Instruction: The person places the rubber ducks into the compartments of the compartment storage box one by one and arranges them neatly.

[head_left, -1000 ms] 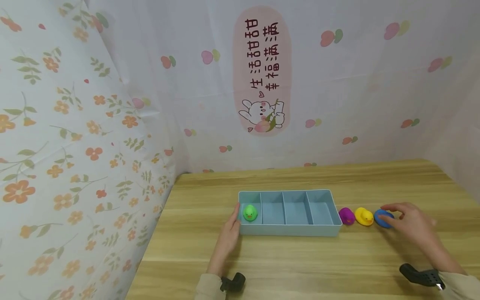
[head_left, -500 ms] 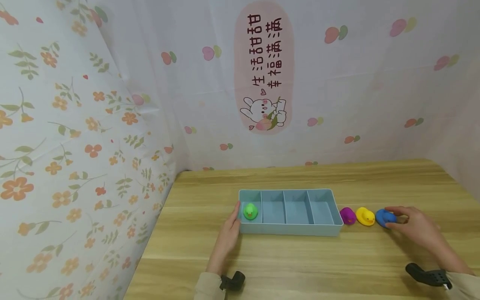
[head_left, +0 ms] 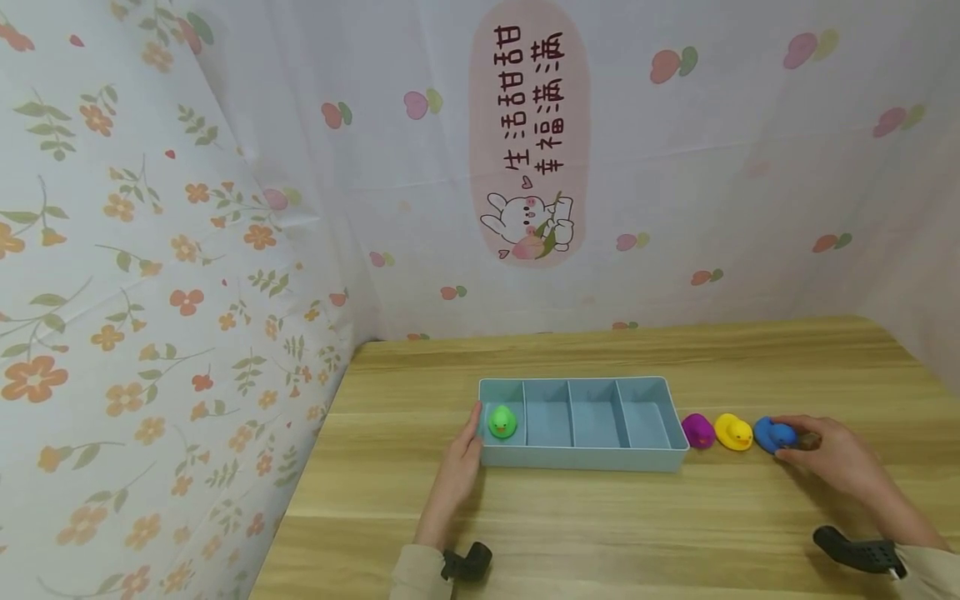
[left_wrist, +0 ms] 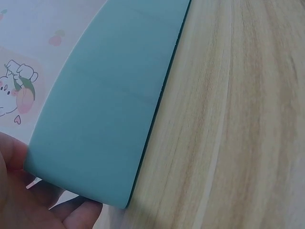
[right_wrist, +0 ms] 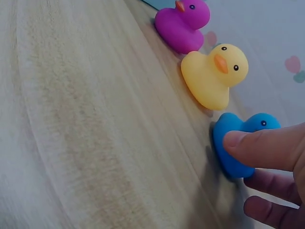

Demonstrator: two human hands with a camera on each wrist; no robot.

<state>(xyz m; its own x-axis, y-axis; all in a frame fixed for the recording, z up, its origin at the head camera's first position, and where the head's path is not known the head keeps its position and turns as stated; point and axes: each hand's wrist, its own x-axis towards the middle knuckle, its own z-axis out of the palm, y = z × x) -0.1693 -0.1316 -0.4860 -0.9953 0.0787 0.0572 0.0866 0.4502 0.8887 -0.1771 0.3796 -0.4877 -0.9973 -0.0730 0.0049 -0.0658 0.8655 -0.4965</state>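
At the right end of a row of rubber ducks, my right hand holds the blue rubber duck on the table. My thumb lies against its side in the right wrist view, partly covering it. The yellow rubber duck and purple rubber duck sit to its left. The light blue divided box has a green rubber duck in its leftmost compartment. My left hand touches the box's left end; its fingertips meet the end wall in the left wrist view.
The wooden table runs under everything. A patterned cloth hangs behind the table and along its left side. The purple duck sits close against the box's right end.
My right hand has shifted slightly right, and the blue duck, mostly covered by the fingers before, now shows its head and body. The left hand stays on the box.
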